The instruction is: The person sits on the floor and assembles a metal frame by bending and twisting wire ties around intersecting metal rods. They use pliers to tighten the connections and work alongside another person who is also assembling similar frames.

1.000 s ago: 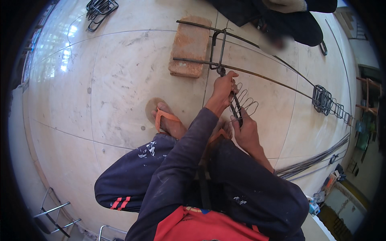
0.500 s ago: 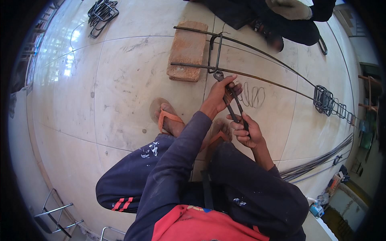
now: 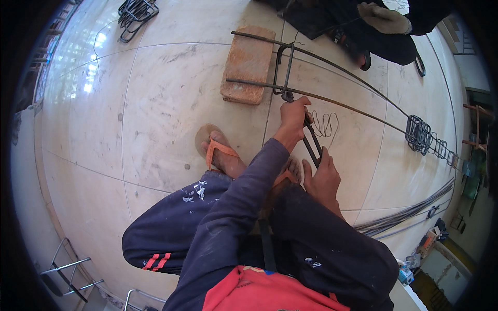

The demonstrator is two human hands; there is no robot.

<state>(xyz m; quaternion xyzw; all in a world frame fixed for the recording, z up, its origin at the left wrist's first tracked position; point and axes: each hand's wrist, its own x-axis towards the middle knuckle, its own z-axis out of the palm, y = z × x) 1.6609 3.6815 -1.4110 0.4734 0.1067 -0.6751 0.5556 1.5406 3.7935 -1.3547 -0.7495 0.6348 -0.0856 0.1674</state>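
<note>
Dark metal pincers (image 3: 314,144) slant between my hands, their jaws at the joint of a stirrup and the nearer steel bar (image 3: 353,108). My left hand (image 3: 293,120) is closed around them just below the jaws. By the handle ends is my right hand (image 3: 324,179), thumb and fingers spread in a V, some fingertips hidden. The bent rectangular stirrup (image 3: 288,67) stands across both bars, with a thin wire end at the farther bar (image 3: 337,65). Both bars rest on a reddish brick (image 3: 248,65). Whatever wire the jaws hold is too small to make out.
A looped thin wire (image 3: 326,124) lies beyond my right hand. Several stirrups (image 3: 418,132) are bunched along the bars at right, above a bundle of rods (image 3: 407,210). More stirrups (image 3: 136,18) lie far left. Another person's gloved hand (image 3: 384,18) is at the top right.
My left hand has rolled over, its back now showing, and the pincers' handles have turned with it. My right hand's fingers have loosened from the handle. The other person's gloved hand has shifted.
</note>
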